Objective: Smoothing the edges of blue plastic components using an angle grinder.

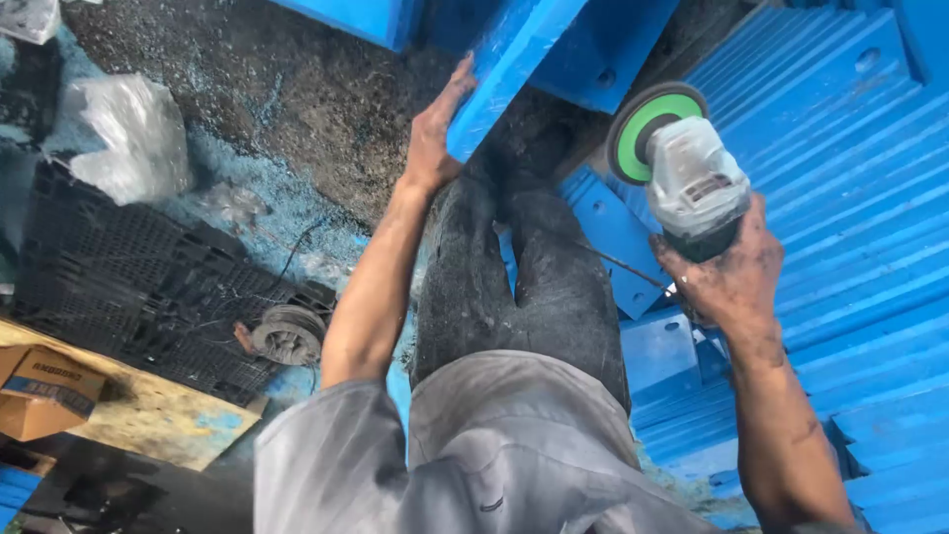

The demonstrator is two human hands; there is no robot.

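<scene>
The grey-bodied angle grinder with a green-backed round disc (682,168) is gripped by its dark handle in the right hand (727,282), fingers wrapped fully around it, disc lifted clear of any surface. The left hand (435,133) presses flat, fingers extended, on the edge of a tilted blue plastic slab (514,59) propped above the dark-trousered legs (524,277). Ribbed blue plastic panels (850,178) lie right; blue shavings dust the floor (247,109). This looks like a pause between grinding passes; resuming would need the slab steadied and the disc aligned to its edge.
</scene>
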